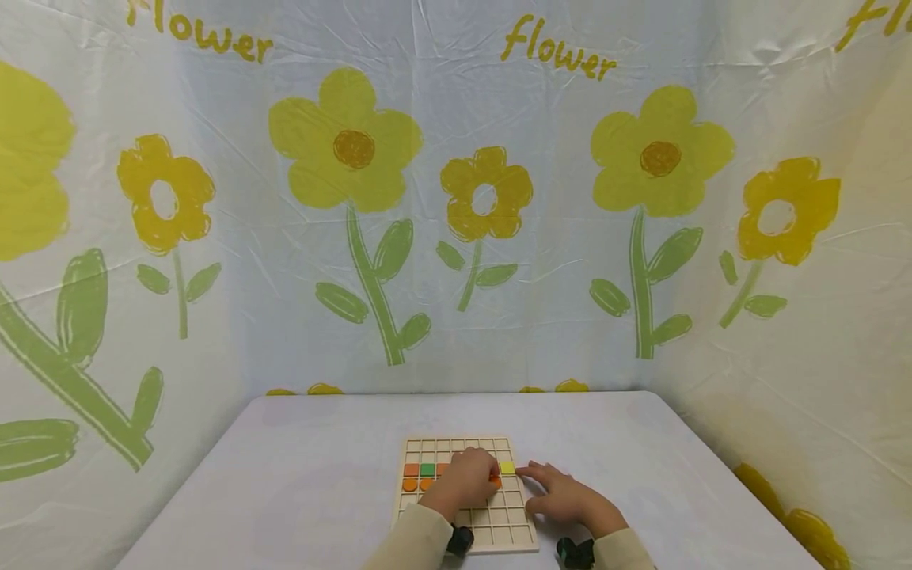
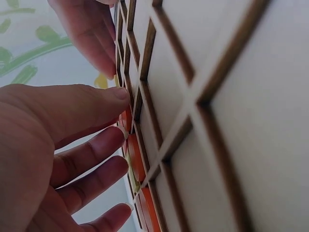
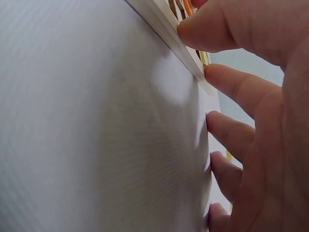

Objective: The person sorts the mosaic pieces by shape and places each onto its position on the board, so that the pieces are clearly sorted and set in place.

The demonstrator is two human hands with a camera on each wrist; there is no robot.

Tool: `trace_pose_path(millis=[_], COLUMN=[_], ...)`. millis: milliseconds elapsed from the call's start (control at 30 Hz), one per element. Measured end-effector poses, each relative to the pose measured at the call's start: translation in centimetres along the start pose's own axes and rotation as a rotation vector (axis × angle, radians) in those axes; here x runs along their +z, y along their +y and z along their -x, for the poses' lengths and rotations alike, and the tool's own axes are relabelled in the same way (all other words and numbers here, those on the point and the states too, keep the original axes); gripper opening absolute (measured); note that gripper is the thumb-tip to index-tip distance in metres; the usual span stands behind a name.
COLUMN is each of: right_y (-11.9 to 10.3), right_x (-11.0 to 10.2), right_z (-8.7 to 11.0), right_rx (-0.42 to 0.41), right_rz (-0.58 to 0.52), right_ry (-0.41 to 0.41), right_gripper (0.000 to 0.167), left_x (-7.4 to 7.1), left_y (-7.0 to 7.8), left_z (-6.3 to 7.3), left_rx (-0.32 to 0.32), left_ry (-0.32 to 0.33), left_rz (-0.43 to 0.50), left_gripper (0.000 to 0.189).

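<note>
A light wooden grid board (image 1: 502, 537) lies on the table, with coloured pieces in two neighbouring rows. My left hand (image 1: 466, 479) reaches over it. In the left wrist view, its thumb and index finger close at an orange disc (image 2: 126, 117) by the board's surface; the fingertips partly hide the disc. More orange discs (image 2: 137, 157) sit beside the other fingers. My right hand (image 1: 568, 499) lies at the board's right edge, fingers spread. Its index fingertip touches near a yellow square (image 1: 507, 468), while the thumb rests against the board's side in the right wrist view.
Orange-red (image 1: 412, 469) and green squares (image 1: 427, 469) fill part of the upper row, above orange discs (image 1: 409, 484). My left hand covers the middle of both rows. The white table (image 1: 313, 475) extends around the board, and a flower-printed curtain (image 1: 456, 348) hangs behind.
</note>
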State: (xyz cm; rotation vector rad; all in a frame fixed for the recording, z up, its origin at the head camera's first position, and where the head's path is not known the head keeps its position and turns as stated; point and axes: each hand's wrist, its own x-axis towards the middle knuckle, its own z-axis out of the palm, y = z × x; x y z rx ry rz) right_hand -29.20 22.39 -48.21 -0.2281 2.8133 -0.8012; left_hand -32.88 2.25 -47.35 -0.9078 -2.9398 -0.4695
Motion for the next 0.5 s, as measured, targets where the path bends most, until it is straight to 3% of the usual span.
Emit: trace_pose_path(millis=[200,367,500], right_y=[-0.1,0.0,0.1], right_x=[-0.2,-0.5,-1.1], right_z=[0.2,0.2,0.5], right_rx=[0.0,0.014,-0.004], right_rz=[0.019,0.037,0.076], right_ry=[-0.01,-0.011,0.04], right_gripper=[0.056,0.055,0.055], left_x=[0.1,-0.6,-1.3], left_y=[-0.7,-1.1,-1.8], left_z=[0.4,1.0,1.4], left_rx=[-0.011,-0.022,-0.054], left_ry=[0.017,0.044,0.085], left_rz=[0.041,0.048,0.028], left_gripper=[0.009,0.018,0.025])
